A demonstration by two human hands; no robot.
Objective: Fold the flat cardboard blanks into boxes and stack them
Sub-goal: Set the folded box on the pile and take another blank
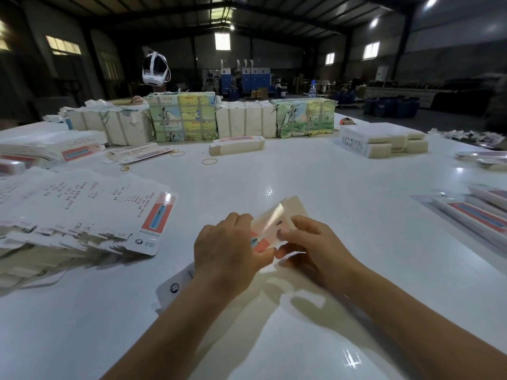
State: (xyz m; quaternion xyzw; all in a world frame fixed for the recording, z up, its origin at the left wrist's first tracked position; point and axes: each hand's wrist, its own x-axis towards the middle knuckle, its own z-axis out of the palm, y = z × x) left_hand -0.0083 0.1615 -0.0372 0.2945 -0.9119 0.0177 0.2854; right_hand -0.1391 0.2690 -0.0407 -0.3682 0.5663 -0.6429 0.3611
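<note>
Hands both on one flat white cardboard blank with red-blue print [267,229], held just above the glossy white surface [315,171]. Left hand [225,250] fingers curled over its left edge, right hand [312,245] pinching its right side, thumbs nearly touching. Fanned pile of white printed blanks [82,215] lies well left of the fingers.
</note>
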